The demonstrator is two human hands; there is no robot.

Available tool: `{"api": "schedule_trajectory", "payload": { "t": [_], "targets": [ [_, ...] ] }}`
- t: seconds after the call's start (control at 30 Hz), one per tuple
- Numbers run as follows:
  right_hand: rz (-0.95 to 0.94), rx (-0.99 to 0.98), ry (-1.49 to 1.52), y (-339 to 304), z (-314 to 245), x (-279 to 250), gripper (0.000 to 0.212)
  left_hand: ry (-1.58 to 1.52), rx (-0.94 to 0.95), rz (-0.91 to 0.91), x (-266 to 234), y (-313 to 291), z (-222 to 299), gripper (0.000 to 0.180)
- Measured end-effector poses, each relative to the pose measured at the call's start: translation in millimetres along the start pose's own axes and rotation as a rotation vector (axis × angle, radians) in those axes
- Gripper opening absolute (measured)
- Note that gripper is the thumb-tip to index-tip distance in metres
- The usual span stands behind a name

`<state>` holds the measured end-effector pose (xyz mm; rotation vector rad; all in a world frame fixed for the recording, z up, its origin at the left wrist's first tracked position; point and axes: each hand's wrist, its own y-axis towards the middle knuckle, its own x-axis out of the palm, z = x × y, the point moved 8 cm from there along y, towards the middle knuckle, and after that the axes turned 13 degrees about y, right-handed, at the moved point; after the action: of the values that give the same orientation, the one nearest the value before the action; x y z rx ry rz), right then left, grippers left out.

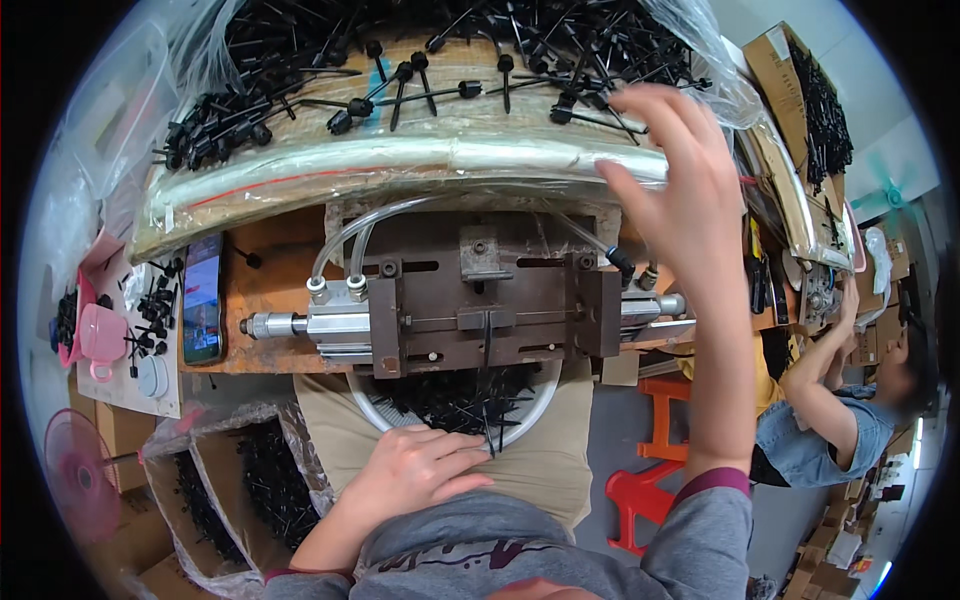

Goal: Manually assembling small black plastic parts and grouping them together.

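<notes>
My right hand point(685, 165) is raised at the right end of a heap of black plastic stem-like parts point(505, 80). Its thumb and fingers are apart, and nothing shows between them. Low in front of me, my left hand point(425, 465) rests at the near rim of a white round basin point(545, 415), its fingers stretched out. More black parts point(430, 395) fill the basin on my lap. A thin dark piece hangs from the metal clamping fixture point(440, 290) toward the left fingertips; whether they touch it I cannot tell.
Air cylinders point(340, 325) with clear hoses flank the fixture. A phone point(203, 300) and a pink cup point(102, 332) are at the left. Cartons of black parts point(270, 480) stand lower left, a pink fan point(80, 470) beside them. Red stools point(640, 500) and another person point(820, 430) are at the right.
</notes>
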<state>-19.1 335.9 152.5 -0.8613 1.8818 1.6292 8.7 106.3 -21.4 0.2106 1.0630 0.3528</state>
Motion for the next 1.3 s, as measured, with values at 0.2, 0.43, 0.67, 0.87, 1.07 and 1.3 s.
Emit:
{"api": "schedule_trajectory", "payload": {
  "t": [0.2, 0.43, 0.67, 0.87, 1.07, 1.3],
  "targets": [
    [-0.448, 0.114, -0.216, 61.2, 63.5, 62.2, 0.067, -0.019, 0.012, -0.010, 0.8, 0.8, 4.4, 0.025],
    [-0.561, 0.083, -0.248, 94.4, 60.8, 104.4, 0.033, -0.041, 0.006, -0.008, 2.6, -1.5, 5.8, 0.024],
    [-0.621, 0.001, -0.273, 90.1, 33.5, 110.1, 0.023, -0.038, 0.000, -0.011, 2.7, -1.0, 6.5, 0.025],
    [-0.795, -0.018, -0.331, 89.7, 11.0, 112.8, 0.029, -0.040, 0.002, -0.016, 3.2, -2.2, 7.3, 0.023],
    [-0.699, -0.080, -0.196, 89.4, 1.1, 113.6, 0.024, -0.058, 0.001, -0.011, 4.3, -1.0, 6.0, 0.025],
    [-0.601, -0.059, -0.034, 93.3, 9.5, 95.3, 0.029, -0.069, -0.011, 0.013, 0.2, -2.2, 2.5, 0.031]
  ]
}}
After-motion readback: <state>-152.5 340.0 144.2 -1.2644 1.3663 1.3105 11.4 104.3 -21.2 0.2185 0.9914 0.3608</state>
